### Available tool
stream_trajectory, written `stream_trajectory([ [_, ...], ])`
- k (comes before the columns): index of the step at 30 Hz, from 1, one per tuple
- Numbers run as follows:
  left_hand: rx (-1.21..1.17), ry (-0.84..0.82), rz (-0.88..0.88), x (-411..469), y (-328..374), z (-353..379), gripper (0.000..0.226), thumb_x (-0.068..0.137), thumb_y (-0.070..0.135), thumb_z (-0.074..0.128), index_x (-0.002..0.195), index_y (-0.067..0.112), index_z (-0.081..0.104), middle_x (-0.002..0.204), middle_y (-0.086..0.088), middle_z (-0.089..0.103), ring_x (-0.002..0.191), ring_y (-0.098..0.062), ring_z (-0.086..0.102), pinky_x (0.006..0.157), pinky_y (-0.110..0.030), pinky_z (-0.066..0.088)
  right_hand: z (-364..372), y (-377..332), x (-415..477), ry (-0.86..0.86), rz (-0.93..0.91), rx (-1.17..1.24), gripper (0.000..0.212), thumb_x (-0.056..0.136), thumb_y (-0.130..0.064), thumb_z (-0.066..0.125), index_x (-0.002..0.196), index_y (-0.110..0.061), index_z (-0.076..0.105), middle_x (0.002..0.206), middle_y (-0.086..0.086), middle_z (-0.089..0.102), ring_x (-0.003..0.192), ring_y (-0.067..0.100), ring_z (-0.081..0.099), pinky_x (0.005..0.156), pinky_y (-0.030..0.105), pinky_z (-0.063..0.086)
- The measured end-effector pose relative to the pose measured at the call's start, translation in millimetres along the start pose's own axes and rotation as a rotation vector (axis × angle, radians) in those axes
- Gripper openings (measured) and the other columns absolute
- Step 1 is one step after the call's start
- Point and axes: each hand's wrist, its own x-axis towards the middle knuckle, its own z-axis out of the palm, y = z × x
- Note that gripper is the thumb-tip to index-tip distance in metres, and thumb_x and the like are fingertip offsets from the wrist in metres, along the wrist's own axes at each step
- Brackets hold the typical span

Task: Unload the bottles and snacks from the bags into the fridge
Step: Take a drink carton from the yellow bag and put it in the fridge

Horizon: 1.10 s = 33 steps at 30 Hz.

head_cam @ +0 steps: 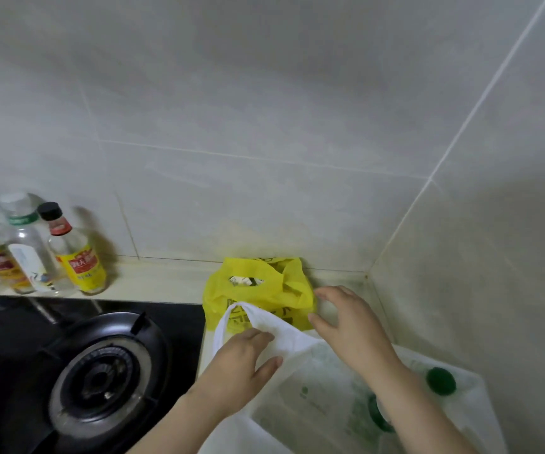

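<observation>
the left hand (241, 365) reaches forward and pinches the handle of the white bag (297, 388) between thumb and fingers. the right hand (346, 322) hangs over the bag's mouth with fingers spread and holds nothing. inside the white bag a bottle (440, 381) with a green cap shows. the yellow bag (258, 296) stands behind it in the corner of the counter (166, 280). its dark print is partly hidden and not readable. the sauce bottle (78, 257) near the stove (101, 375) has a yellow label with red characters, too blurred to read.
</observation>
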Motion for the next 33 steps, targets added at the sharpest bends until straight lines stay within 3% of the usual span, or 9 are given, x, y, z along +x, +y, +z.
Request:
stream_trajectory([
  [8,-0.092,-0.113,-0.066,2.6,-26.1,20.2,0.045,0.094,0.051,0.043,0.133,0.027,0.049,0.132,0.011,0.050,0.121,-0.004,0.048,0.098,-0.012,0.032,33.9,12.5,56.0,-0.076,0.008,-0.026,0.039,0.084,-0.028,0.067,0.121,-0.014,0.062,0.118,0.006,0.064,0.112,0.023,0.057,0.095,0.031,0.042],
  [10,-0.134,-0.121,-0.081,4.1,-28.2,18.5,0.039,0.093,0.050,0.046,0.126,0.030,0.054,0.124,0.013,0.054,0.111,0.000,0.052,0.094,-0.013,0.037,41.0,14.9,67.3,-0.109,0.018,-0.035,0.039,0.085,-0.028,0.066,0.121,-0.014,0.062,0.119,0.006,0.064,0.113,0.023,0.057,0.095,0.031,0.042],
  [14,-0.315,-0.007,-0.114,17.8,-32.4,-13.1,0.005,0.089,0.037,0.061,0.092,0.037,0.065,0.091,0.017,0.063,0.082,0.001,0.060,0.076,-0.016,0.049,48.4,24.5,81.8,-0.144,0.037,-0.035,0.040,0.085,-0.028,0.066,0.122,-0.015,0.061,0.122,0.006,0.063,0.114,0.023,0.057,0.095,0.031,0.043],
  [18,-0.416,0.163,-0.104,35.5,-19.2,-48.8,0.010,0.086,0.023,0.067,0.079,0.026,0.072,0.086,0.015,0.067,0.075,-0.002,0.060,0.065,-0.008,0.043,51.3,33.8,88.4,-0.154,0.041,-0.037,0.040,0.086,-0.029,0.065,0.123,-0.015,0.060,0.124,0.006,0.062,0.116,0.022,0.056,0.096,0.033,0.044],
  [24,-0.281,0.245,-0.159,80.9,-11.0,-52.4,0.007,0.086,0.022,0.064,0.091,0.023,0.069,0.090,0.011,0.067,0.079,-0.002,0.062,0.070,-0.019,0.051,56.1,43.0,98.2,-0.179,0.063,-0.058,0.043,0.089,-0.031,0.061,0.128,-0.015,0.056,0.130,0.005,0.057,0.121,0.021,0.052,0.099,0.030,0.041],
  [33,0.122,0.203,-0.270,132.7,-21.6,-11.4,0.033,0.085,0.038,0.062,0.109,0.016,0.066,0.110,-0.002,0.066,0.104,-0.021,0.057,0.087,-0.034,0.046,70.4,51.4,101.0,-0.191,0.094,-0.075,0.038,0.089,-0.030,0.058,0.125,-0.017,0.057,0.126,0.006,0.057,0.116,0.025,0.054,0.092,0.033,0.045],
])
